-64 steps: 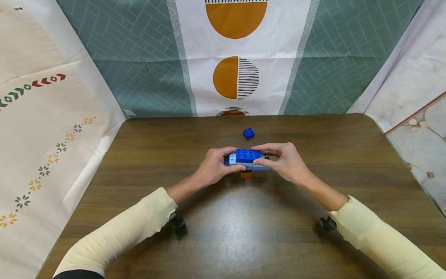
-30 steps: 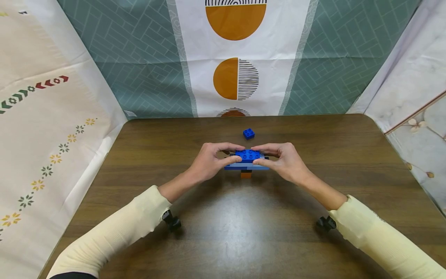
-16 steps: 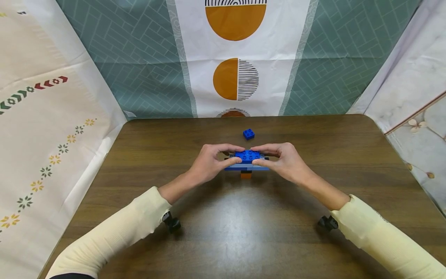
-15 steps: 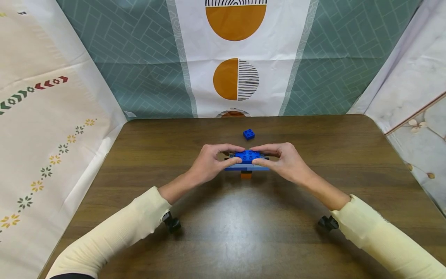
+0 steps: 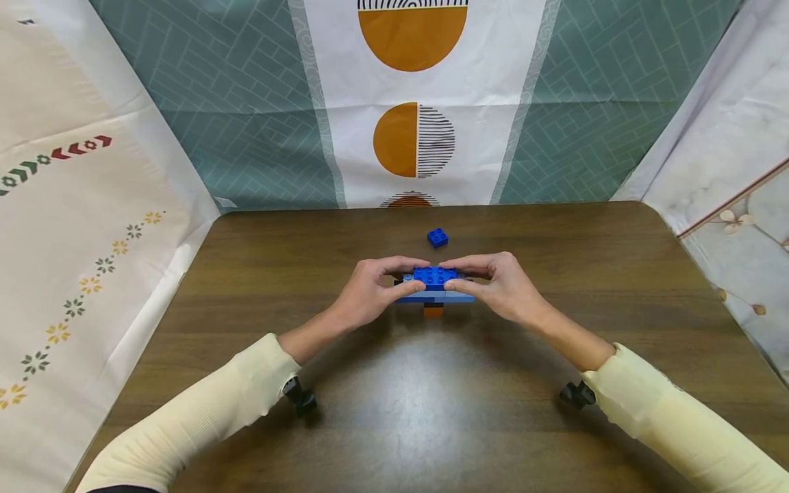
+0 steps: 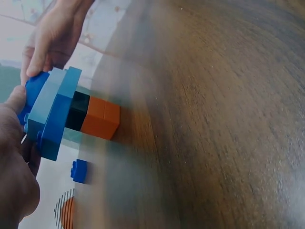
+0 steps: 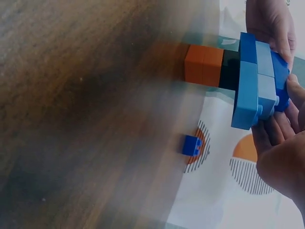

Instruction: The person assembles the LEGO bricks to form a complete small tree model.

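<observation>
A toy-brick tower stands on the table at the middle of the head view. Two orange bricks [image 6: 101, 117] form its foot, with a black brick [image 6: 77, 110] above them. Wider layers of blue and pale blue bricks [image 7: 266, 78] spread out over that narrow column. On top lies a dark blue brick [image 5: 435, 278] with several studs. My left hand [image 5: 370, 291] pinches its left end between thumb and fingers. The right end is pinched the same way by my right hand [image 5: 504, 286]. The fingers partly cover both ends of the stack.
Behind the tower a small blue brick [image 5: 437, 237] lies studs up on the wooden table [image 5: 407, 411]. Patterned cloths [image 5: 246, 137] hang along the table's back and sides. A black wrist camera [image 5: 577, 395] hangs under each cuff.
From gripping the tower's left end lower down, my left hand has shifted up and inward onto the top blue brick. The right hand keeps its hold. The head view has shifted slightly.
</observation>
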Demonstrator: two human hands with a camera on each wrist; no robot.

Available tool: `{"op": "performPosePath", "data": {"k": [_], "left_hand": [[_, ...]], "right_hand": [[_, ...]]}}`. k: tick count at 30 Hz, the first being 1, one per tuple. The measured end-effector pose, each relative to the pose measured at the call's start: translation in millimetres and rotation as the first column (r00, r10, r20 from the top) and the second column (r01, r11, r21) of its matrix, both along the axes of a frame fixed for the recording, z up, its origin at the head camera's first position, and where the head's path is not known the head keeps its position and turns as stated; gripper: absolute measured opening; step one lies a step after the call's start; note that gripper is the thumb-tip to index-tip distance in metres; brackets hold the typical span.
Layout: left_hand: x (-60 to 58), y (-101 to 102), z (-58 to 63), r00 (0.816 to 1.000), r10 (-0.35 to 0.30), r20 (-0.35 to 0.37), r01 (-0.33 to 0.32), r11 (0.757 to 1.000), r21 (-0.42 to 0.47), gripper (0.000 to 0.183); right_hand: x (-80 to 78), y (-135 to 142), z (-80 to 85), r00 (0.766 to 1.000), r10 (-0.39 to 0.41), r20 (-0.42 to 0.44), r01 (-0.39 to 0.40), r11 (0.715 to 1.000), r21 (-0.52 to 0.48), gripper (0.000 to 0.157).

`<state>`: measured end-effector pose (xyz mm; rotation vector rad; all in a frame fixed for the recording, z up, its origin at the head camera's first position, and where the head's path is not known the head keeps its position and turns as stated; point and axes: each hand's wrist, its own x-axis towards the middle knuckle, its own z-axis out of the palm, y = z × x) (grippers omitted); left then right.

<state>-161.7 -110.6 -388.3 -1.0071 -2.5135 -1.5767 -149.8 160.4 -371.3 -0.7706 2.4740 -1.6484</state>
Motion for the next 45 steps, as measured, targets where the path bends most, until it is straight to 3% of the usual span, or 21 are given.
{"op": "performPosePath", "data": {"k": [9, 19, 24, 29, 34, 39, 45], "left_hand": [[0.7, 0, -7.5, 1.000, 0.015, -0.016, -0.015, 1.000, 0.006, 0.034], [0.4, 2, -16.7, 1.000, 0.019, -0.015, -0.017, 0.997, 0.072, 0.035], [-4.0, -1, -14.3, 1.000, -0.022, -0.008, 0.022, 0.999, 0.039, 0.034], [-21.4, -7, -1.6, 0.996, -0.071, 0.055, 0.070, 0.997, 0.013, 0.033], [-49.6, -8, 5.2, 0.994, 0.012, 0.107, -0.014, 1.000, 0.018, 0.042], [-76.1, -4, 0.3, 0.978, 0.113, 0.174, -0.099, 0.991, -0.092, 0.061], [-102.4, 8, -16.1, 0.966, 0.158, 0.205, -0.111, 0.968, -0.223, 0.068]], "right_hand": [[1.3, -1, -5.3, 0.999, -0.005, -0.032, 0.005, 1.000, -0.013, 0.032], [1.4, -1, -8.8, 0.999, -0.010, -0.038, 0.009, 1.000, -0.023, 0.031], [1.8, 0, -10.8, 0.998, -0.011, -0.054, 0.011, 1.000, -0.012, 0.031], [0.7, 0, -9.5, 0.999, -0.015, -0.046, 0.014, 1.000, -0.015, 0.030], [0.3, -1, -8.0, 0.999, -0.023, -0.037, 0.023, 1.000, 0.003, 0.031], [0.3, -1, -8.3, 0.999, -0.027, -0.028, 0.027, 1.000, 0.007, 0.031], [0.1, -1, -7.6, 1.000, -0.030, -0.009, 0.030, 1.000, -0.007, 0.030]]}}
